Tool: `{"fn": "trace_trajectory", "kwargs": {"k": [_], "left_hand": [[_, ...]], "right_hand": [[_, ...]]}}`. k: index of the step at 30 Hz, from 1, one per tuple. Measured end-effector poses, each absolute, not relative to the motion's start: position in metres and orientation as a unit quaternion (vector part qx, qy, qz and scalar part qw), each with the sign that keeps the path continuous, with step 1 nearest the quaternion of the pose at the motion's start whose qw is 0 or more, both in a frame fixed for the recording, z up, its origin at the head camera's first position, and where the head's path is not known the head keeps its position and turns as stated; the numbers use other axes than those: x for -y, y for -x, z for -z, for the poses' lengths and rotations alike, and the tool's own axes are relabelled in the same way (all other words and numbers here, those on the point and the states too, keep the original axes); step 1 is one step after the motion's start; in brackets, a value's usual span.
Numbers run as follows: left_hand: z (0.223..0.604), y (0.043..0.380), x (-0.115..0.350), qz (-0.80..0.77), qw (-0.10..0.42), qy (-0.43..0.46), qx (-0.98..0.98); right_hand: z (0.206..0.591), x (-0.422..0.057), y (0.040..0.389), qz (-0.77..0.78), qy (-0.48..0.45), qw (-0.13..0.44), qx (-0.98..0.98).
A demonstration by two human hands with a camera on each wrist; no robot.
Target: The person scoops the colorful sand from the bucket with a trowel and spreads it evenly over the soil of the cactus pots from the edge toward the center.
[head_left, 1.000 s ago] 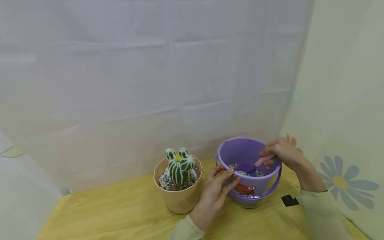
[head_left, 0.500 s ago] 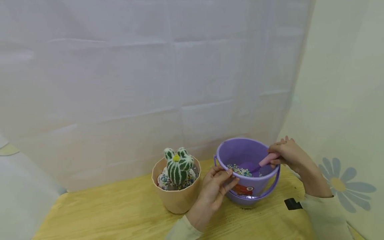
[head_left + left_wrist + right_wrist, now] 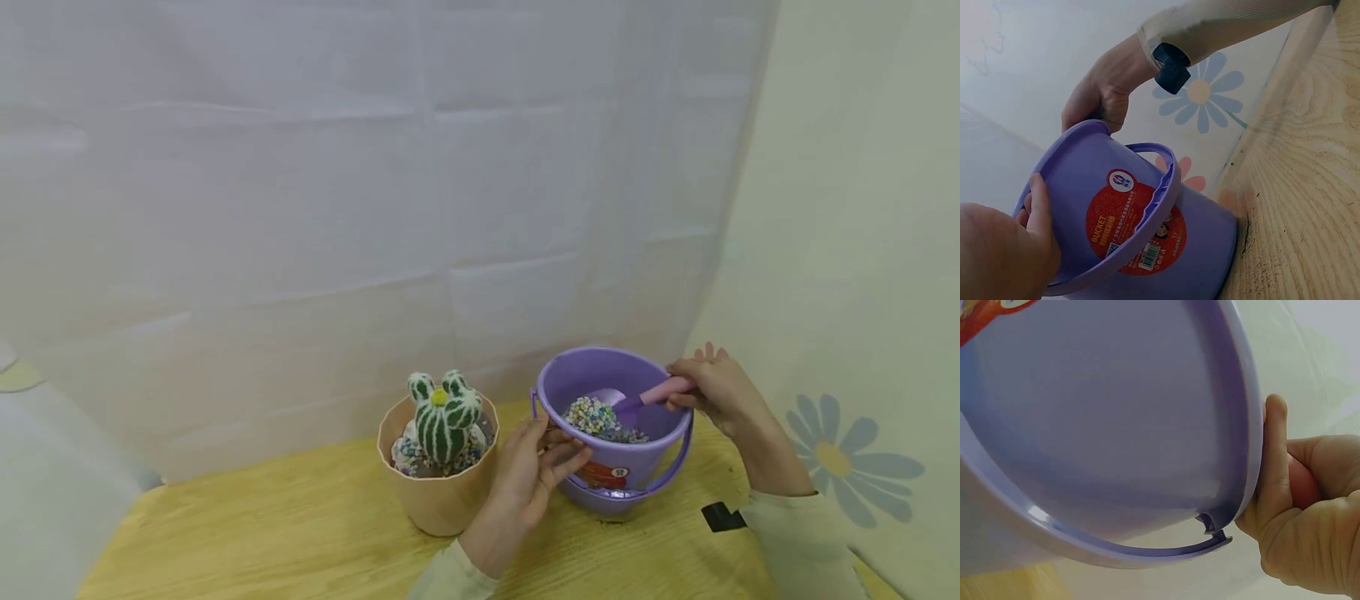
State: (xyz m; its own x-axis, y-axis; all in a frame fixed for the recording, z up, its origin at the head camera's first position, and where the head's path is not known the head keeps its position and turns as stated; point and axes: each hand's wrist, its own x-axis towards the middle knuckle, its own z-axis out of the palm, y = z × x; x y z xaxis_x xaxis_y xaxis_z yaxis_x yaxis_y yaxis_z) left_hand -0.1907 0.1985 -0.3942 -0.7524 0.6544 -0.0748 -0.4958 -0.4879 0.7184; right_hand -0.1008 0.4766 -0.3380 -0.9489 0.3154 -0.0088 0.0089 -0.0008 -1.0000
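Note:
A purple bucket (image 3: 641, 468) stands on the wooden table, tilted a little toward me. My left hand (image 3: 525, 471) holds its near-left rim, its fingertips at the edge in the left wrist view. Inside the bucket is a toy shovel (image 3: 666, 389) with a pink handle and purple blade, which my right hand (image 3: 720, 392) grips by the handle over the right rim. A heap of small multicoloured beads (image 3: 592, 414) lies at the shovel's blade, with more beads below it. The right wrist view shows the bucket's outer wall (image 3: 1104, 412) and hides the blade.
Left of my left hand stands a peach pot (image 3: 435, 504) with a knitted green cactus (image 3: 440, 433) and pebbly beads round its base. A black piece (image 3: 723, 517) lies at the right of the wooden table (image 3: 247, 533). Pale sheets hang behind and to the right.
The shovel has risen from the beads, and a heap of them now shows at its blade. My right hand has shifted slightly right and flattened the handle's slant. My left hand stays at the rim.

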Motion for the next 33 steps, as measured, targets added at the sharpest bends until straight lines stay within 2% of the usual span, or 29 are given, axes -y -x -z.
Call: {"fn": "trace_trajectory", "kwargs": {"k": [11, 14, 18, 22, 26, 29, 31, 33], "left_hand": [[0.386, 0.193, -0.184, -0.818, 0.335, -0.135, -0.449], [0.382, 0.188, -0.172, -0.787, 0.321, -0.162, -0.501], [0.367, 0.173, -0.149, -0.744, 0.277, -0.214, -0.569], [0.348, 0.158, -0.113, -0.71, 0.184, -0.303, -0.609], [0.339, 0.159, -0.075, -0.66, 0.012, -0.366, -0.656], [0.343, 0.177, -0.05, -0.626, -0.113, -0.34, -0.693], [0.35, 0.193, -0.034, -0.613, -0.161, -0.303, -0.711], [0.357, 0.211, -0.021, -0.604, -0.18, -0.265, -0.73]], "right_hand": [[0.341, -0.478, 0.107, -0.756, 0.114, 0.144, 0.629], [0.341, -0.477, 0.109, -0.756, 0.105, 0.148, 0.629], [0.337, -0.474, 0.108, -0.751, 0.095, 0.158, 0.634], [0.331, -0.468, 0.109, -0.75, 0.082, 0.156, 0.638], [0.326, -0.46, 0.112, -0.754, 0.067, 0.156, 0.634], [0.325, -0.453, 0.114, -0.771, 0.06, 0.146, 0.617], [0.325, -0.449, 0.115, -0.785, 0.05, 0.126, 0.605], [0.326, -0.443, 0.117, -0.797, 0.044, 0.103, 0.593]]}}
